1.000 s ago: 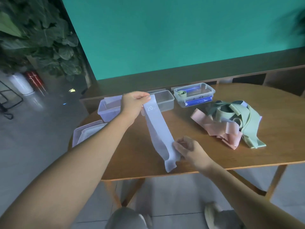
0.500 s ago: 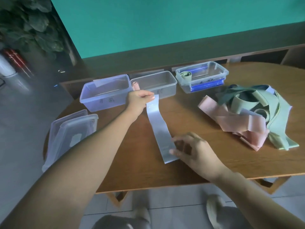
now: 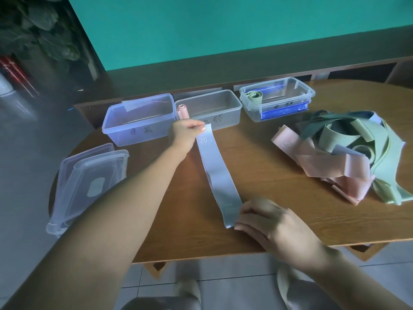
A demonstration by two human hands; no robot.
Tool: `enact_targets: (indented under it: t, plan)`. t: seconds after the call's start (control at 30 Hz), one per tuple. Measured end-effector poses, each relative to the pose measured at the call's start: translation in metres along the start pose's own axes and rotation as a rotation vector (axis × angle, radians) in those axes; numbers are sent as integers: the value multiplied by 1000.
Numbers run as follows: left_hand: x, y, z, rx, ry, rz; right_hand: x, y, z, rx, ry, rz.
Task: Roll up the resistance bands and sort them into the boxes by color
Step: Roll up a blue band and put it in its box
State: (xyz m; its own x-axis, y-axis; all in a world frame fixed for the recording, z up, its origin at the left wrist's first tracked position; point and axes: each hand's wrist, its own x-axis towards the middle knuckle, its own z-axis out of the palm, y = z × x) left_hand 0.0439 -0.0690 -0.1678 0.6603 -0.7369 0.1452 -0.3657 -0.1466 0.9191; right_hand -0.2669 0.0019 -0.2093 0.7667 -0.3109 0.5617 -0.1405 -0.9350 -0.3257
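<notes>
A: Since the earlier frame, the lavender band (image 3: 218, 175) had come down flat on the table (image 3: 279, 186).

B: Left hand (image 3: 184, 136) pinched its far end; right hand (image 3: 266, 220) seemingly pressed the near end.

A: A slack far end could skew the roll.
</notes>
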Motion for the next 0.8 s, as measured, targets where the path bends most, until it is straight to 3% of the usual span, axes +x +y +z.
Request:
enact_targets:
  t: [0.17, 0.53, 0.63, 0.8]
  plan:
    - [-2, -10, 20, 34, -53, 54, -13, -4, -2, -61, 15, -59]
    - [-23, -21, 15, 195, 16, 102, -2, 0, -6, 283, -88, 212]
    - [-54, -26, 0, 238, 56, 85, -1, 0, -11, 356, -100, 282]
    - [-149, -13, -28, 155, -100, 138, 4, 2, -16, 376, -107, 314]
